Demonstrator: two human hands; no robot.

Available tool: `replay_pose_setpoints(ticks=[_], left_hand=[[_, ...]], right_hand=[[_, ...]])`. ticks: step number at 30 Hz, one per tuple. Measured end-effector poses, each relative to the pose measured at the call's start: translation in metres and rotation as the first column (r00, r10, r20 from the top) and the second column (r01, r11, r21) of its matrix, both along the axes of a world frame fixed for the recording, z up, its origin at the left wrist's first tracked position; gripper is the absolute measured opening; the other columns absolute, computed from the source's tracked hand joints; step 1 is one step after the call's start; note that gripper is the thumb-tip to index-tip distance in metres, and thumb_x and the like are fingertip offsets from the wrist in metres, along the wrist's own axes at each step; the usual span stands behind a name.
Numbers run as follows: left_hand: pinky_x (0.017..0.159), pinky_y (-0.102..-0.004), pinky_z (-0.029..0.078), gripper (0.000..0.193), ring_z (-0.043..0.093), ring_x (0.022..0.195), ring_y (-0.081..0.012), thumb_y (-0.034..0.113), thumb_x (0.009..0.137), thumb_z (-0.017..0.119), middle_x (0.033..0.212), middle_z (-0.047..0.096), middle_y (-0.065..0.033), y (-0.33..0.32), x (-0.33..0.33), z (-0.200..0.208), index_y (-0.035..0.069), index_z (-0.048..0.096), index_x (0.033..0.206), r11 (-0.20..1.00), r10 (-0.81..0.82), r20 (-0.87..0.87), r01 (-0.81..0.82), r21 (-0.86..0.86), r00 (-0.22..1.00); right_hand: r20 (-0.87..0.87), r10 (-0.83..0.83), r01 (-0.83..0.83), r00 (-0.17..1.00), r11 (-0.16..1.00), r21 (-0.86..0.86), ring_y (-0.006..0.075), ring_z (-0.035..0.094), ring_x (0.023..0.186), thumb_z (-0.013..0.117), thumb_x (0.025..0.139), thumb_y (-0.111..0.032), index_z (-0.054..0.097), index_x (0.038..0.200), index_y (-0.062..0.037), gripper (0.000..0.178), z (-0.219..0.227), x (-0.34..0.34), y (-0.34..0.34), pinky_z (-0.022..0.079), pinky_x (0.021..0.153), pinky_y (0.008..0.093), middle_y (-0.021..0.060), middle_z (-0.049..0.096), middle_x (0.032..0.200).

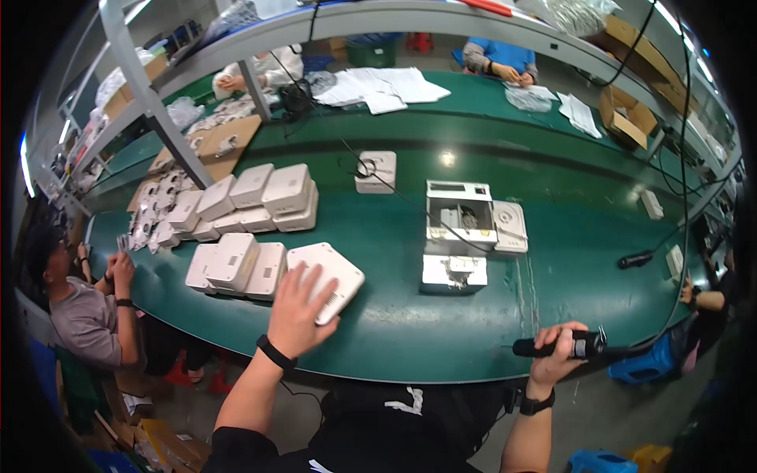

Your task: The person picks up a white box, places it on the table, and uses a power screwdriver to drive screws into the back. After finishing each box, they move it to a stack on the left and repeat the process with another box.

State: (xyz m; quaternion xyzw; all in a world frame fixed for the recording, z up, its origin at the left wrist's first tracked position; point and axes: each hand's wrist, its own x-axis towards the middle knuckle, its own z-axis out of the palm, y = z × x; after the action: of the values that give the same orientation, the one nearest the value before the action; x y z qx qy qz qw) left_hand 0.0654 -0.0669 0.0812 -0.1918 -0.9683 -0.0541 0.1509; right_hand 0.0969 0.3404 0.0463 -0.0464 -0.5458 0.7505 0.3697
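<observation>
My left hand (302, 306) grips a white square plastic housing (335, 272), fingers spread over its top face and thumb by its near edge. The housing sits tilted against the right end of a row of similar white housings (236, 260). Low on the right, my right hand (556, 352) is wrapped round a black electric screwdriver (579, 345) with a cord, held level near the table's front edge. Between the hands, farther back, stands a box-shaped metal fixture (459, 246) with a smaller metal block (454, 276) before it. Another white housing (511, 227) lies beside the fixture.
Stacked white housings (288, 189) and small parts (162, 197) cover the far left of the green table (386, 315). A single housing (375, 172) lies behind the middle. Dark cables hang across the view. A co-worker (91, 307) sits at the left; others work across and right.
</observation>
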Motion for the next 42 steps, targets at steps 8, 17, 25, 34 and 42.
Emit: replay_pose_setpoints(ticks=[8,17,25,34,42], left_hand=[[0.116,-0.0521,0.029,0.072,0.038,0.139,-0.034,0.014,0.07,0.073,0.146,0.045,-0.0136,0.071,0.015,-0.046,0.014,0.051,0.139,0.858,-0.505,0.221,0.457,0.235,0.834],[0.118,-0.0508,0.027,0.081,0.034,0.141,-0.0344,0.015,0.068,0.078,0.15,0.038,-0.0155,0.091,-0.009,-0.051,0.02,0.047,0.143,0.803,-0.582,0.122,0.544,0.244,0.804],[0.109,-0.0458,0.041,0.091,0.044,0.131,-0.0391,0.019,0.064,0.085,0.147,0.033,-0.0192,0.081,-0.013,-0.068,0.026,0.045,0.145,0.796,-0.42,0.321,0.174,0.58,0.849],[0.101,-0.0411,0.047,0.087,0.052,0.12,-0.0392,0.017,0.065,0.084,0.139,0.038,-0.0183,0.081,-0.024,-0.074,0.024,0.047,0.143,0.739,-0.476,0.316,0.178,0.65,0.821],[0.101,-0.041,0.047,0.088,0.052,0.12,-0.0393,0.017,0.064,0.084,0.139,0.038,-0.0182,0.084,-0.023,-0.074,0.024,0.048,0.143,0.733,-0.486,0.35,0.155,0.663,0.801]], right_hand=[[0.098,0.047,-0.065,0.994,0.981,0.184,0.0147,0.046,0.052,0.058,0.094,-0.016,0.049,0.102,-0.0051,0.017,0.015,-0.021,-0.015,0.042,0.05,0.0284,0.0047,0.048,0.066],[-0.131,0.363,-0.354,0.922,0.931,0.09,0.0174,0.049,0.05,0.052,0.095,-0.016,0.05,0.096,-0.0036,0.012,0.089,-0.08,-0.079,0.046,0.051,0.0354,0.0071,0.05,0.064],[0.025,0.346,-0.336,0.938,0.888,0.314,0.0176,0.048,0.046,0.053,0.093,-0.014,0.052,0.087,-0.0014,0.014,0.092,-0.13,-0.105,0.044,0.047,0.0317,0.008,0.051,0.061],[0.009,0.433,-0.417,0.901,0.862,0.288,0.0173,0.048,0.046,0.054,0.093,-0.014,0.052,0.086,0.0001,0.015,0.086,-0.105,-0.097,0.044,0.045,0.0316,0.0084,0.05,0.06],[0.037,0.391,-0.383,0.92,0.873,0.303,0.0172,0.048,0.046,0.055,0.092,-0.016,0.05,0.086,0.0004,0.018,0.063,-0.11,-0.098,0.043,0.045,0.0319,0.0085,0.05,0.06]])
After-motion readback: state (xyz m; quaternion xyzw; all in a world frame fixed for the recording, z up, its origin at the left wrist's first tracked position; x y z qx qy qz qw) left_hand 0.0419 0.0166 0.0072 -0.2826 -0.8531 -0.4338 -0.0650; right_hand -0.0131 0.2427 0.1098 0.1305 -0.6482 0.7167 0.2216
